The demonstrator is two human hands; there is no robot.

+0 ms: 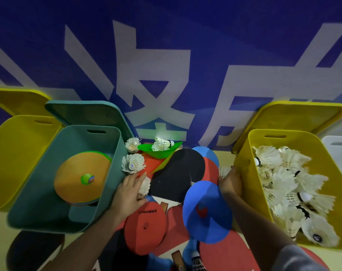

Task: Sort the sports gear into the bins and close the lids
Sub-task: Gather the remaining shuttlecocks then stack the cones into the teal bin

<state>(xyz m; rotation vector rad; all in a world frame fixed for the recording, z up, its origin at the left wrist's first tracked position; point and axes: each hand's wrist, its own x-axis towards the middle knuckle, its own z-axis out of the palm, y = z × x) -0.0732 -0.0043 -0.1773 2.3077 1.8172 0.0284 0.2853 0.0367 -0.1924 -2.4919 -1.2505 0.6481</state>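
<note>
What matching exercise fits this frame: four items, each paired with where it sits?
Items:
1. orange disc
2. shuttlecock heap
3. green cone
4. black paddle

Places:
A. in the right yellow bin
B. middle of the floor pile
C. in the teal bin
D. far end of the pile, holding shuttlecocks

Pairs: 1-C, 2-A, 3-D, 4-B

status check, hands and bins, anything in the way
Left hand open on the pile. Right hand reaching a shuttlecock, grip unclear. Green bin, yellow bin lids open. Paddles cover loose shuttlecocks.
</note>
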